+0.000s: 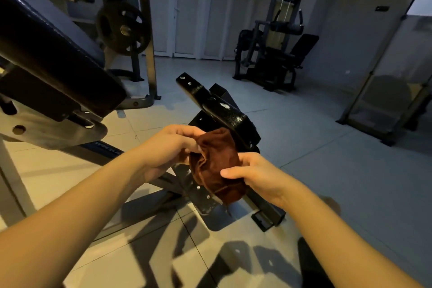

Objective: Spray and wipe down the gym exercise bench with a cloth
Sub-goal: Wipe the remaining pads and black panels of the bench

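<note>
Head view: 2 bare forearms reach forward over the tiled floor (pixel 339 170), and both hands hold a crumpled brown cloth (pixel 216 159) in the air between them. The left hand (pixel 166 147) pinches the cloth's upper left edge, its fingers (pixel 187 145) curled into the folds. The right hand (pixel 257 176) grips the lower right side, thumb lying across the front of the fabric. A frayed corner of the cloth hangs down. Just behind the cloth stands a black metal bracket (pixel 222 110) on the frame's foot. The exercise bench (pixel 46 49), black and padded, slopes across the upper left, apart from the cloth. A weight plate (pixel 122 28) hangs behind it, and a seated machine (pixel 275 42) stands by the far wall.
</note>
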